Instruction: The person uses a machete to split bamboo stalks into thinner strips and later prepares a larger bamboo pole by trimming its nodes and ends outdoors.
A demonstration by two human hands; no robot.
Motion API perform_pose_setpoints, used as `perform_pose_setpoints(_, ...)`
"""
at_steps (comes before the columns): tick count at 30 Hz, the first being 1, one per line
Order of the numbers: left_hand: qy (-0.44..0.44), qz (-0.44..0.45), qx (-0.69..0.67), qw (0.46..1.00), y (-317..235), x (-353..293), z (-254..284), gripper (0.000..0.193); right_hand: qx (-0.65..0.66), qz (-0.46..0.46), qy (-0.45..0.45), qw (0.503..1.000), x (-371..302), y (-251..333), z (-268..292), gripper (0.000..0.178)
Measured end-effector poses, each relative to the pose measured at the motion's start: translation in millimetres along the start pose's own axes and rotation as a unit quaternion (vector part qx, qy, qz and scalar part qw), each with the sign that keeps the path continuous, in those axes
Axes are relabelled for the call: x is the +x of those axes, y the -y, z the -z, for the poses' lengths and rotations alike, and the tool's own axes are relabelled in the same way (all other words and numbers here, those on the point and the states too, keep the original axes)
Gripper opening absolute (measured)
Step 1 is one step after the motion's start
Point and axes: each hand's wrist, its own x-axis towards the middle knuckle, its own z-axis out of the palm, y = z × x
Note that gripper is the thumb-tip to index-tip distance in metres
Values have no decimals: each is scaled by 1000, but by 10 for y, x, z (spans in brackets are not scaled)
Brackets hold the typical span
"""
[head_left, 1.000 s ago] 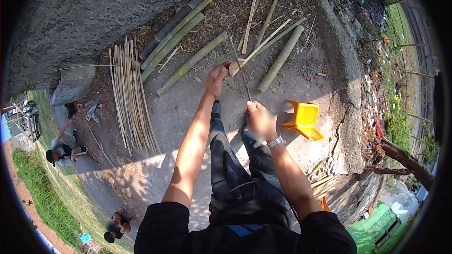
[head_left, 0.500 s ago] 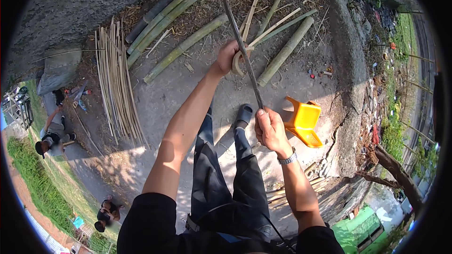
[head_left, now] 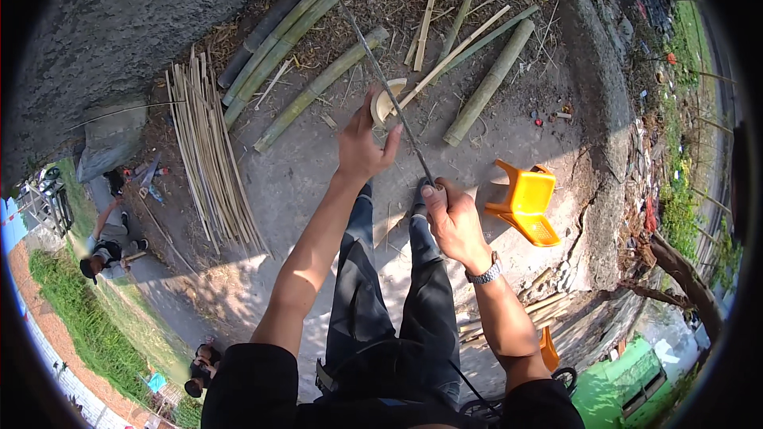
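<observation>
My right hand (head_left: 455, 221) is closed round the handle of a long, narrow machete (head_left: 410, 137), whose dark blade slants up and to the left, away from me. Across the blade's middle lies a split piece of bamboo (head_left: 383, 103), seen as a pale curved end. My left hand (head_left: 366, 145) is beside that piece with its thumb spread and fingers stretched out, the fingertips at its outer side. Whether they touch it I cannot tell. A pale bamboo strip (head_left: 457, 54) runs from near the curved end toward the far right.
Green bamboo poles (head_left: 324, 87) and a bundle of thin strips (head_left: 208, 151) lie on the ground ahead and left. An orange plastic chair (head_left: 528, 200) lies tipped at the right, near a concrete curb (head_left: 596, 103). Two people sit at the far left, one in a dark cap (head_left: 92, 267).
My left hand has loosened from its closed grip on the bamboo piece and drawn slightly back toward me. The machete's tip has swung to the left.
</observation>
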Motion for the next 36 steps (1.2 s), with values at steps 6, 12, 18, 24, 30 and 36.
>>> perform_pose_setpoints(6, -68, -69, 185, 978, -843, 425, 803, 41, 34, 165, 109, 980, -352, 657, 143, 45)
perform_pose_setpoints(12, -179, 232, -36, 955, -1408, 574, 1409, 38, 42, 212, 160, 963, -636, 1235, 11, 53)
perform_pose_setpoints(18, 117, 119, 251, 954, 269, 6, 578, 85, 1, 168, -106, 980, 1387, -320, -644, 47)
perform_pose_setpoints(24, -22, 363, -171, 916, 477, -122, 1028, 67, 69, 145, -12, 987, 1257, -325, -578, 50)
perform_pose_setpoints(30, 102, 193, -305, 927, 1175, 440, 350, 69, 101, 6, 111, 989, 361, 93, -224, 45)
perform_pose_setpoints(36, 229, 329, -563, 723, 1388, 471, -287, 53, 263, -127, 196, 936, 293, 4, 235, 41)
